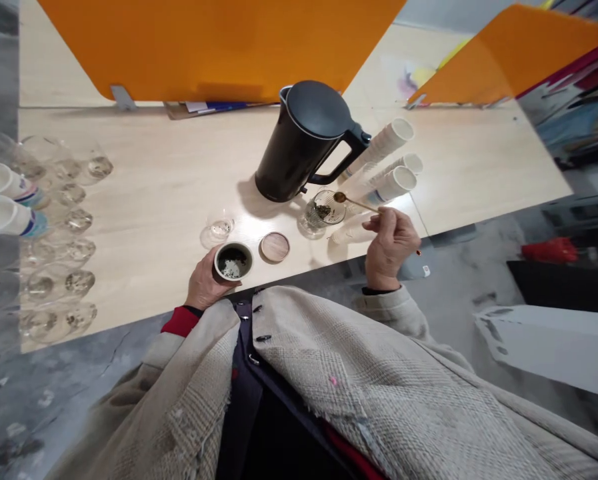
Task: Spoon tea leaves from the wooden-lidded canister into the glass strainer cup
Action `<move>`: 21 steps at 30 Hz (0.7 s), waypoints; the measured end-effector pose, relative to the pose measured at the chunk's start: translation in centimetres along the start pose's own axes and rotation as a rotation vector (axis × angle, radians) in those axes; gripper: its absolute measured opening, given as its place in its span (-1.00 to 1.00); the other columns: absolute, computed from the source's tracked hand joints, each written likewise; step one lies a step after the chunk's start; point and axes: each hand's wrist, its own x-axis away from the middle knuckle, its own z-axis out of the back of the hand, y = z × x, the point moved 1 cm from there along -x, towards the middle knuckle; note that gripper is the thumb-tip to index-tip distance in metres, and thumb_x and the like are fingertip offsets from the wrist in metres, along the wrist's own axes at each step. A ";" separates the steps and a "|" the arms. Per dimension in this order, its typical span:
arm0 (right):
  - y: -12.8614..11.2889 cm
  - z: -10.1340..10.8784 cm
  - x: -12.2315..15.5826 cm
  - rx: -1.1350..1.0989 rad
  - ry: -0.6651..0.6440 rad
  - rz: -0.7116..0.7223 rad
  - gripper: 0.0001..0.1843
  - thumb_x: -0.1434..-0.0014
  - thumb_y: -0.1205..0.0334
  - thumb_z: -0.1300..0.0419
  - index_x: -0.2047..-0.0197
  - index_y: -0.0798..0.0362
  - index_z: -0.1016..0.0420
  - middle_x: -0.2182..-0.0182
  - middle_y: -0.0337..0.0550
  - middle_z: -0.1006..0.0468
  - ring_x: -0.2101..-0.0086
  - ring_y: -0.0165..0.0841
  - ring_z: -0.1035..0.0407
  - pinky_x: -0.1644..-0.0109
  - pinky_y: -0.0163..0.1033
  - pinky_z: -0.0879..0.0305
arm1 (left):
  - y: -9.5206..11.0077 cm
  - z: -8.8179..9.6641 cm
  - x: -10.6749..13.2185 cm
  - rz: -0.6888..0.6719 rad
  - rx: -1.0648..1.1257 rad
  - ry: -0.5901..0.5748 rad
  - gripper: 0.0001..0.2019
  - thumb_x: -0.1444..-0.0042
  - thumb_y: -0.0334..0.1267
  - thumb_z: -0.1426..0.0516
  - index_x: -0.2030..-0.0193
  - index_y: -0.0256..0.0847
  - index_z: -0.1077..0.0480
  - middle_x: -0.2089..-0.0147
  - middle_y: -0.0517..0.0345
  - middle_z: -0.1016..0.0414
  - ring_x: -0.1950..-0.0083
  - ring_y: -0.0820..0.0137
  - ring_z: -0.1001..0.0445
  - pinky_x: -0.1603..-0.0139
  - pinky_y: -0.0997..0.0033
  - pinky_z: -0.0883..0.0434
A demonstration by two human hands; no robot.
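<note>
The fingers of the left hand (205,280) are wrapped around a small round tin (233,261) at the near edge of the table (153,193), thumb side toward the body; the tin stands upright and open, with pale and dark tea leaves showing inside. Just right of it lies its wooden lid (275,247), flat and apart from the tin. An empty small glass (221,229) stands just behind the tin. Further right, a glass cup (323,212) holds a few dark leaves, in front of the black kettle (303,143). The right hand (389,243) pinches the handle of a long spoon (355,202) between thumb and fingertips. The spoon's long axis runs up and left from the hand, and its bowl sits over the cup's rim. The right hand is the nearer to the cup; white paper cup stacks (386,167) lie behind it.
</note>
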 end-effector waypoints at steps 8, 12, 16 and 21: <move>5.1 -2.5 2.9 0.215 -0.231 -0.064 -0.43 -0.40 -0.30 -0.09 0.11 0.04 -0.64 0.32 -0.15 -0.67 0.41 -0.33 -0.60 0.25 -0.16 -0.54 | 0.2 0.2 -0.3 -0.019 -0.001 -0.006 0.02 0.05 0.15 -0.51 -0.48 -0.10 -0.23 -0.39 -0.12 -0.56 -0.31 -0.03 -0.63 -0.30 0.06 -0.61; 5.8 -2.1 3.5 0.252 -0.282 -0.080 -0.41 -0.39 -0.34 -0.10 -0.02 0.01 -0.60 0.32 -0.17 -0.69 0.39 -0.31 -0.63 0.20 -0.14 -0.58 | 0.3 0.2 -0.1 0.023 -0.008 -0.022 0.04 0.07 0.16 -0.51 -0.49 -0.10 -0.23 -0.38 -0.12 -0.56 -0.28 -0.05 -0.64 -0.27 0.03 -0.62; 4.6 0.7 5.3 0.332 -0.274 -0.026 -0.41 -0.35 -0.29 -0.19 -0.15 0.02 -0.51 0.30 -0.17 -0.70 0.35 -0.25 -0.65 0.16 -0.08 -0.61 | 0.4 0.2 0.0 0.032 -0.002 -0.023 0.02 0.06 0.14 -0.51 -0.48 -0.09 -0.24 -0.38 -0.13 -0.56 -0.29 -0.06 -0.64 -0.28 0.02 -0.61; 2.6 0.6 9.5 0.322 -0.578 0.089 -0.51 -0.44 -0.21 -0.15 -0.15 0.02 -0.50 0.25 -0.09 -0.69 0.32 -0.21 -0.64 0.17 -0.06 -0.60 | 0.4 0.0 0.0 0.002 0.025 -0.014 0.02 0.06 0.13 -0.52 -0.48 -0.09 -0.23 -0.37 -0.13 -0.57 -0.30 -0.03 -0.63 -0.30 0.04 -0.60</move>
